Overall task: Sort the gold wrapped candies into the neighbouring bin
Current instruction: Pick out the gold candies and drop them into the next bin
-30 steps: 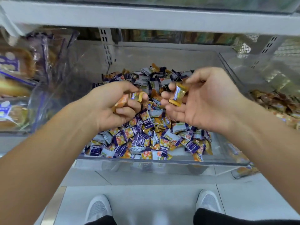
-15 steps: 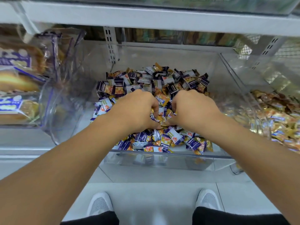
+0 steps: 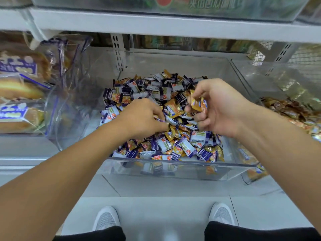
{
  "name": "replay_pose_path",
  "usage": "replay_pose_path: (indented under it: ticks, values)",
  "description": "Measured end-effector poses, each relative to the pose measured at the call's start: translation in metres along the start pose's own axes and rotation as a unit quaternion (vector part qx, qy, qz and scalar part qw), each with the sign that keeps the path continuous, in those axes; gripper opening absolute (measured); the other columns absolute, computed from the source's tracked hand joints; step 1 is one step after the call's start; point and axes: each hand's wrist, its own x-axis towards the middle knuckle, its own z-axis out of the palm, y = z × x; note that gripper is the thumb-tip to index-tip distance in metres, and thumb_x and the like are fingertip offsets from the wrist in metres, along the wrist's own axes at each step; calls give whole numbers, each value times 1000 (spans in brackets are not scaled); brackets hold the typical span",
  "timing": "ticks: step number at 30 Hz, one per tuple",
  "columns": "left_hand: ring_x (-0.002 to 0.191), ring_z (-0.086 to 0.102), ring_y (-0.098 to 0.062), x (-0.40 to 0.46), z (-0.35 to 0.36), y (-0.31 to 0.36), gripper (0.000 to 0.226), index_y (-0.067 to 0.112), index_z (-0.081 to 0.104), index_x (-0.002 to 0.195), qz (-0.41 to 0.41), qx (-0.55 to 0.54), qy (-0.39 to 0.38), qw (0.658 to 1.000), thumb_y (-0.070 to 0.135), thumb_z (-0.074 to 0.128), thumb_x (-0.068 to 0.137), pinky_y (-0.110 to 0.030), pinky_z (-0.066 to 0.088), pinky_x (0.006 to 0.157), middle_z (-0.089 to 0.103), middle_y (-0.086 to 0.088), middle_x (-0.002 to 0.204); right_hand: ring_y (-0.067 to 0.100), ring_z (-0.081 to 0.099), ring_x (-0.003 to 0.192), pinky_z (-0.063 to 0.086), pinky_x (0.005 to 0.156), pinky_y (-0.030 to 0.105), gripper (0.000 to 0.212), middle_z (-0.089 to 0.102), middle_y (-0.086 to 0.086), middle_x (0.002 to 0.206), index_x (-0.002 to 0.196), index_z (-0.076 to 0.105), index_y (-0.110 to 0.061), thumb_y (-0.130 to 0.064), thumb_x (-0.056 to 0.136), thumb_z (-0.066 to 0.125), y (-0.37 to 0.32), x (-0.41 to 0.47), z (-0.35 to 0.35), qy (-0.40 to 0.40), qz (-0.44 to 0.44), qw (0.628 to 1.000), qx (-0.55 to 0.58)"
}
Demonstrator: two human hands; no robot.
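With my right hand (image 3: 224, 108) pinching a gold wrapped candy (image 3: 197, 103) above the clear bin (image 3: 173, 168) and my left hand (image 3: 142, 117) curled among the mixed candies (image 3: 173, 145), grip unclear, I carry only gold wrappers to the neighbouring bin (image 3: 250, 176) on the right.

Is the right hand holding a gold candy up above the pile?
Yes, the right hand pinches a gold wrapped candy between thumb and fingertips, lifted clear of the mixed pile in the clear bin.

text: white Chinese characters, blurred | on: upper-shelf bin (image 3: 208, 6) | candy wrappers (image 3: 165, 143): print too small to read
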Motion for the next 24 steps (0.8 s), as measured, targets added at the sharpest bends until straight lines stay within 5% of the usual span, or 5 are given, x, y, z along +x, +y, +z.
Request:
replay_pose_path:
  ticks: [6, 10, 15, 19, 24]
  values:
    - [45, 18, -7, -6, -26, -11, 14, 17, 56, 74, -192, -454, -83, 866, 28, 61, 81, -12, 14, 34, 42, 0, 68, 14, 48, 50, 36, 39, 19, 37, 51, -1, 57, 61, 54, -18, -39, 87, 68, 8, 3, 4, 17, -29, 992, -122]
    - [41, 24, -6, -12, -32, -17, 15, 13, 52, 76, -218, -616, -177, 736, 24, 43, 79, -11, 16, 31, 42, -1, 69, 15, 63, 57, 57, 61, 31, 29, 69, 1, 75, 85, 74, -14, -42, 85, 72, 27, 11, 4, 132, -188, 746, -626]
    - [42, 37, -6, -9, -23, -5, 27, 20, 44, 66, -231, -652, -177, 700, 27, 37, 92, -12, 24, 28, 42, 3, 65, 26, 65, 70, 54, 60, 32, 7, 68, 3, 81, 86, 70, -18, -13, 81, 74, 42, 21, 15, 156, -228, 649, -709]
    - [49, 56, -9, -4, -17, -3, 32, 18, 52, 69, -226, -607, -96, 756, 29, 48, 99, -15, 35, 29, 55, 0, 67, 20, 59, 59, 49, 56, 25, 16, 66, 5, 70, 74, 70, -13, -22, 87, 72, 31, 20, 4, 132, -221, 728, -636]
    - [65, 68, -17, -7, -18, 1, 8, 0, 61, 100, -220, -618, -25, 755, 7, 59, 96, -17, 49, 40, 69, -15, 82, 20, 39, 51, 29, 38, 19, 8, 50, 12, 74, 80, 50, -12, -18, 86, 52, 14, 3, 0, 62, -47, 983, -166]
